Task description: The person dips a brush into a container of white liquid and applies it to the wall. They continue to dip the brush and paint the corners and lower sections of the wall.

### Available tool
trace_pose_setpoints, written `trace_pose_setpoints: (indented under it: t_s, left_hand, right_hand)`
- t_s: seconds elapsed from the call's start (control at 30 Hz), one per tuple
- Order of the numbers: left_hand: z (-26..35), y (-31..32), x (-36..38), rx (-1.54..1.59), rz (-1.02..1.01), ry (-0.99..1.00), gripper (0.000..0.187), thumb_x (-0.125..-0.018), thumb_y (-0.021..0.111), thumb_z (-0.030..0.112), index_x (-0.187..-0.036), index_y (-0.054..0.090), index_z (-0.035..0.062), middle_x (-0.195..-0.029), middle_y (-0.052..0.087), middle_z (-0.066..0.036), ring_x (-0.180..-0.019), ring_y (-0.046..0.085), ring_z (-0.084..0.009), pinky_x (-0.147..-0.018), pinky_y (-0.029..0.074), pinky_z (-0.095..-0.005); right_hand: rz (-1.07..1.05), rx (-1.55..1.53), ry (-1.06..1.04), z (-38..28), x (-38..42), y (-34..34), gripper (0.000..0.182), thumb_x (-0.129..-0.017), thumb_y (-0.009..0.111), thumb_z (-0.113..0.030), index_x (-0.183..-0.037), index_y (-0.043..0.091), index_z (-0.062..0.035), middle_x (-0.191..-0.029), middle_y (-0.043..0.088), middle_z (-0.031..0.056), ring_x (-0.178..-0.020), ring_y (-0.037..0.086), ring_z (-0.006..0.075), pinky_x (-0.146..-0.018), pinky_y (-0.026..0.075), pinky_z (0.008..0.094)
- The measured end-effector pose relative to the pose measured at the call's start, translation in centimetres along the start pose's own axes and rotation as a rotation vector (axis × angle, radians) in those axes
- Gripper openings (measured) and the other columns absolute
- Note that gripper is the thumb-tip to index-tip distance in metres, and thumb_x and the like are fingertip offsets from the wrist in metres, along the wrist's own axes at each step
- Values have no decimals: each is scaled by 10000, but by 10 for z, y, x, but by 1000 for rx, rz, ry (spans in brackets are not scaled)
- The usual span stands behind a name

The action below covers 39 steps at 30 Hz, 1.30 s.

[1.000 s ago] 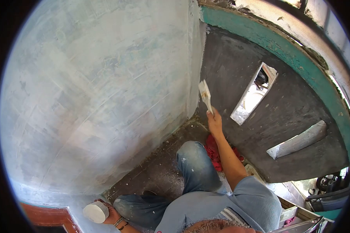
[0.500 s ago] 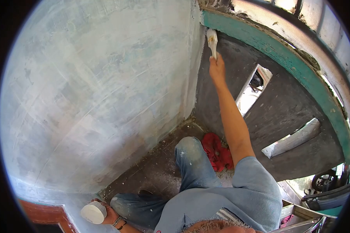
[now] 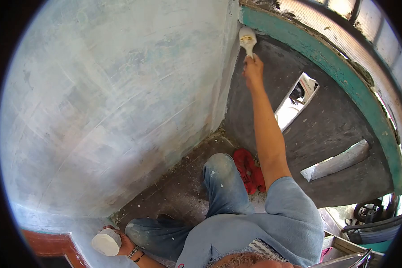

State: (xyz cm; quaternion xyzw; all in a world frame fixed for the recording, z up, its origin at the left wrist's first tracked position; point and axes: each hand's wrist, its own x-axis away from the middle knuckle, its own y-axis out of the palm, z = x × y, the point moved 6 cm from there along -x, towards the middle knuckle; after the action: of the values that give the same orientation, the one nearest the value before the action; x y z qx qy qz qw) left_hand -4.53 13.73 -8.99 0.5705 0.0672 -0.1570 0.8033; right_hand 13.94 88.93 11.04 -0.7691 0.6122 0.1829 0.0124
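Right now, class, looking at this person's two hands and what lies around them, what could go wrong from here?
The pale flat brush in the right hand is up in the corner by the teal band, so a slip might smear that band. The white round tub in the left hand is held out near the reddish-brown frame; a tilt could spill any contents. The crumpled red cloth beside the knee might catch a foot.

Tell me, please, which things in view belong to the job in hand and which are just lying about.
Part of the job: brush in right hand; tub in left hand; dark wall.
Apparently just lying about: red cloth on the floor; wheel at lower right.
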Motion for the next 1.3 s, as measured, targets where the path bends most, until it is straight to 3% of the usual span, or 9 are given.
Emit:
trace_pose_setpoints:
  t_s: [0.13,0.23,0.33,0.47,0.83,0.9,1.0,1.2,1.3]
  left_hand:
    - [-6,4,-4,18,-30,-16,670,-883,563,400,-1392,304,48,-1375,390,-182,-1290,373,-353,-947,476,-484]
    - [-7,4,-5,5,-12,-24,679,-882,565,402,-1393,298,44,-1373,388,-188,-1289,373,-354,-949,480,-477]
    - [-6,3,-7,-17,-2,-4,680,-879,573,393,-1391,298,39,-1366,389,-192,-1283,378,-353,-947,485,-472]
    - [-7,4,-7,-12,-16,-9,684,-874,586,380,-1390,297,35,-1348,398,-192,-1277,381,-350,-944,486,-472]
    - [-12,7,-9,19,-27,-28,729,-840,634,386,-1393,298,52,-1381,356,-177,-1297,345,-340,-954,474,-478]
    - [-12,7,-9,29,-27,-31,732,-837,638,383,-1394,297,55,-1382,357,-177,-1297,347,-339,-953,473,-479]
    - [-11,7,-7,35,-13,-29,732,-835,641,378,-1396,294,60,-1382,358,-177,-1296,349,-338,-950,475,-479]
    - [-7,11,-3,54,-15,-26,712,-833,647,365,-1386,312,65,-1378,366,-169,-1291,356,-337,-936,481,-479]
    - [-9,18,-4,31,-4,-43,696,-834,647,358,-1377,327,64,-1370,378,-165,-1284,365,-339,-930,485,-481]
  right_hand:
    - [65,-164,-82,-10,11,-16,258,-923,505,-160,-1141,561,-34,-725,469,-28,-521,368,33,-435,304,207]
    - [134,108,-282,5,5,-19,267,-916,506,-156,-1132,574,-14,-721,488,-22,-543,407,54,-466,348,234]
    - [113,492,-374,-17,-7,-20,328,-891,502,-172,-1131,561,43,-817,630,148,-718,610,264,-701,468,369]
    - [138,744,-378,-56,8,-16,361,-880,482,-193,-1149,568,31,-961,632,275,-951,601,434,-834,455,441]
    - [121,997,-490,-81,7,-9,319,-870,494,-193,-1075,584,33,-972,618,291,-942,592,443,-814,461,477]
    - [173,1005,-564,-62,2,-11,297,-868,496,-178,-1052,581,38,-962,619,290,-927,593,448,-802,464,484]
    - [125,1070,-436,-19,15,-12,262,-861,505,-154,-1019,577,43,-952,622,284,-919,592,453,-795,467,494]
    - [-100,1212,17,179,51,-60,265,-847,499,-180,-1024,590,-6,-961,614,289,-947,583,452,-810,465,499]
    - [-39,1088,-97,155,50,-64,279,-853,477,-180,-1030,581,9,-956,611,291,-951,580,451,-810,461,499]
